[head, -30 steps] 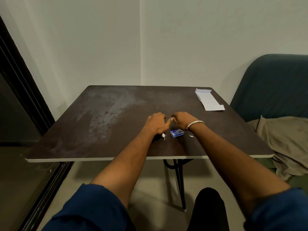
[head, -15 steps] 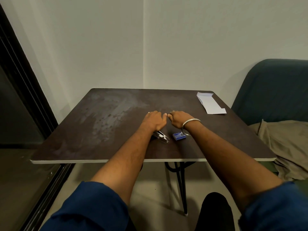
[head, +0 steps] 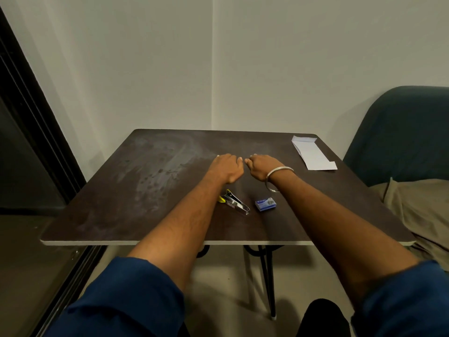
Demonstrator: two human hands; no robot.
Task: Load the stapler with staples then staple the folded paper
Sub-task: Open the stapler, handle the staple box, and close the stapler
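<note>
Rolled-up dark blue sleeves (head: 126,295), a silver bangle (head: 277,177) on the right wrist.

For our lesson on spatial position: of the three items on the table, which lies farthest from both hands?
The paper, at the far right corner. The stapler and staple box lie just behind the wrists.

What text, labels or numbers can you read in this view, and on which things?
Nothing can be read.
Blue staple box: pale print on its top, too small and blurred to make out.
Stapler: a small label with a red band on its metal body, too blurred to read.
Folded paper: no writing shows on it.
Bangle on the right wrist: plain, no marking visible.
</note>
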